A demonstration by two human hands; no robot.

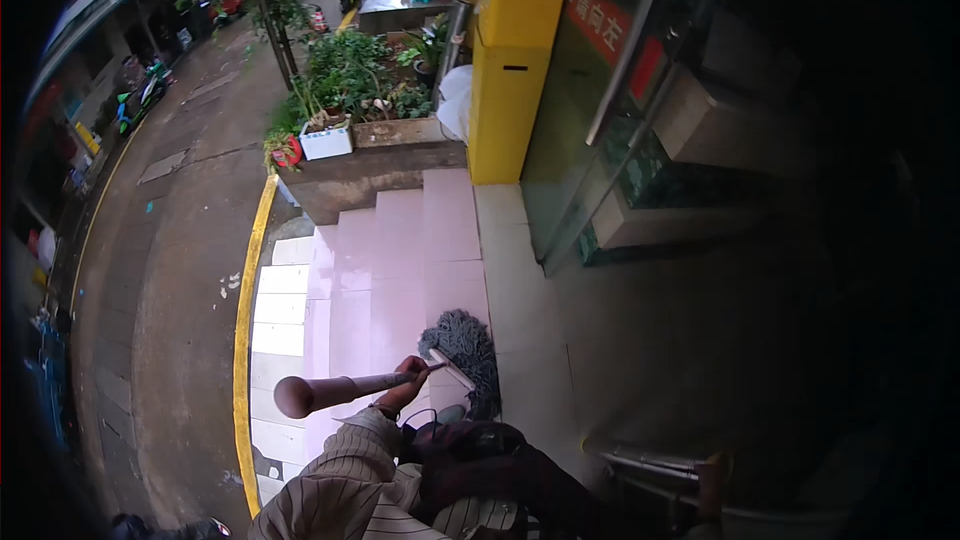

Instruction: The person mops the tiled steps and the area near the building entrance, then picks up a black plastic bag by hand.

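My left hand (402, 387) is closed round the handle of a mop, below a striped sleeve. The mop's thick brown handle end (293, 397) points up and to the left. Its grey string head (462, 340) lies on the pinkish tiled steps (400, 250), with a pale clamp bar across it. One shoe tip (451, 414) shows beside the strings. In shadow at the lower right, my right hand (713, 485) appears wrapped round the end of a metal rail (650, 460); its fingers are hard to make out.
A yellow box-like post (513, 80) stands by the glass door (590, 110) on the right. Beyond the steps are a planter wall (370, 175) and a white plant box (327, 140). A yellow edge line (245, 330) borders the road (180, 270) at left.
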